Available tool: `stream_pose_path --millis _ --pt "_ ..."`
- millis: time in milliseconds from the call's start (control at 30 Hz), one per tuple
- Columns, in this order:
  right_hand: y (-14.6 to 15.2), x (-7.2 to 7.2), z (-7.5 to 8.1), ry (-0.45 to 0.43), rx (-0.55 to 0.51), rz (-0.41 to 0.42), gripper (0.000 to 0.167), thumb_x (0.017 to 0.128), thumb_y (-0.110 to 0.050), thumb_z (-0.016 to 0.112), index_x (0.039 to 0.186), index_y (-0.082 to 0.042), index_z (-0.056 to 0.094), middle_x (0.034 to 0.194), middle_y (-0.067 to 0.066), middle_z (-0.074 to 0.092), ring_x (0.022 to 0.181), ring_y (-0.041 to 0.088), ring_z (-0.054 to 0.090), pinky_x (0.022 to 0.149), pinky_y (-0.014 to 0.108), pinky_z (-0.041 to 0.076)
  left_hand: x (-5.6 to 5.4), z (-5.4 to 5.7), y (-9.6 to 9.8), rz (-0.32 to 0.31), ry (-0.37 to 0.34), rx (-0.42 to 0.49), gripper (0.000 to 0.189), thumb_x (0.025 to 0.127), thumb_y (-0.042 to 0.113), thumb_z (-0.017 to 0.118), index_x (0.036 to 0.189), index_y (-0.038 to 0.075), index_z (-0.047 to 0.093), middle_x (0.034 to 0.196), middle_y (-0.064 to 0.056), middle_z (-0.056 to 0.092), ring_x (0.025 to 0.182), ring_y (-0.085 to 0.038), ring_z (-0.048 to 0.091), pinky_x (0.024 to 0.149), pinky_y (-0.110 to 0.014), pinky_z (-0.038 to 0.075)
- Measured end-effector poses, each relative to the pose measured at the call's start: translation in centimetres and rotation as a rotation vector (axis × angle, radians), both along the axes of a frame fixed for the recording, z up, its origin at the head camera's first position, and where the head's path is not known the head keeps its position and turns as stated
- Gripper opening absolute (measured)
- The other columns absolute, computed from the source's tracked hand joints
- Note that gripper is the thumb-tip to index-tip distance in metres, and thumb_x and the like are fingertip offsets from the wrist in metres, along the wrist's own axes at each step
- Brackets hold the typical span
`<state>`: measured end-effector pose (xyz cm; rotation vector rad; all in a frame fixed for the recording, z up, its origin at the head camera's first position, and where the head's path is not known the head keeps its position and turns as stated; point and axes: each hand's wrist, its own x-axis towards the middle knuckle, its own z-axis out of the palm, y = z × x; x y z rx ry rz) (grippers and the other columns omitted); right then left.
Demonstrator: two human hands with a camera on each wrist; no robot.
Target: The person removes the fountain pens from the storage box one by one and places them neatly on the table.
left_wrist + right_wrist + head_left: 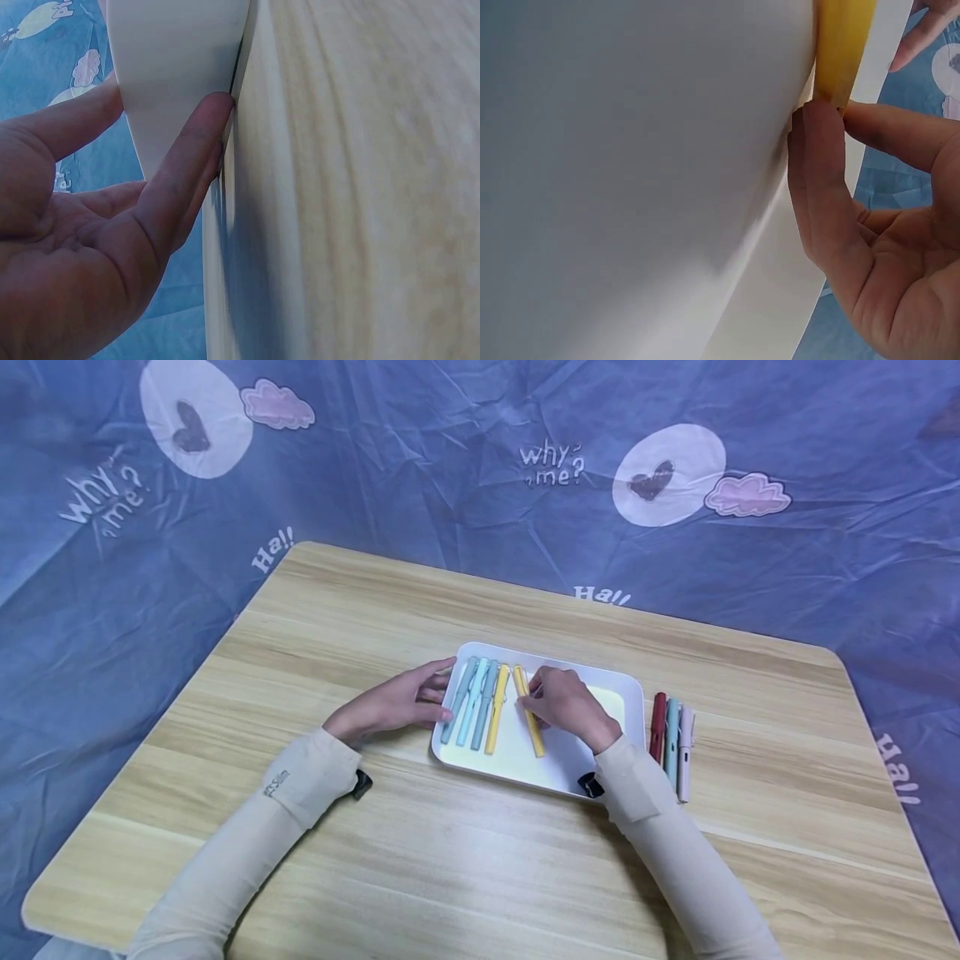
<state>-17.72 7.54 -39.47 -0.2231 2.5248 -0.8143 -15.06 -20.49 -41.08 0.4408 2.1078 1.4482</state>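
A white tray lies on the table. Thumb and fingertips of my right hand pinch a slanted yellow pen over the tray floor; the right wrist view shows the grip on the yellow pen close up. Left of it, another yellow pen lies in a row with a light blue pen and two grey-blue pens, one beside it and one at the left wall. My left hand rests at the tray's left side, its fairly straight fingers against the outer wall.
Right of the tray, a dark red pen, a teal pen and a pale lilac pen lie side by side on the wooden table. A patterned blue cloth hangs behind the table.
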Motion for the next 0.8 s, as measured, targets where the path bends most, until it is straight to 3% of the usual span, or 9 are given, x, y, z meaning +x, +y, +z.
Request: stream_pose_path --millis 400,800 --pt "1.0 -0.1 0.8 -0.06 -0.117 -0.04 0.022 0.102 -0.012 0.069 0.114 0.004 0.06 0.103 0.019 0.071 0.073 0.021 0.074 0.067 0.033 0.063 -0.1 -0.2 0.0 0.003 0.003 -0.011 0.089 0.099 0.008 0.072 0.167 0.006 0.014 0.16 -0.023 0.04 0.138 -0.035 0.052 0.109 -0.044 0.049" --pt "2.5 0.0 2.1 0.013 -0.282 -0.092 0.03 0.101 -0.014 0.071 0.121 0.004 0.058 0.104 0.019 0.069 0.079 0.024 0.075 0.073 0.039 0.064 -0.1 -0.2 -0.1 0.002 0.013 -0.015 0.089 0.099 0.008 0.072 0.167 0.005 0.015 0.16 -0.023 0.041 0.137 -0.035 0.053 0.11 -0.043 0.048"
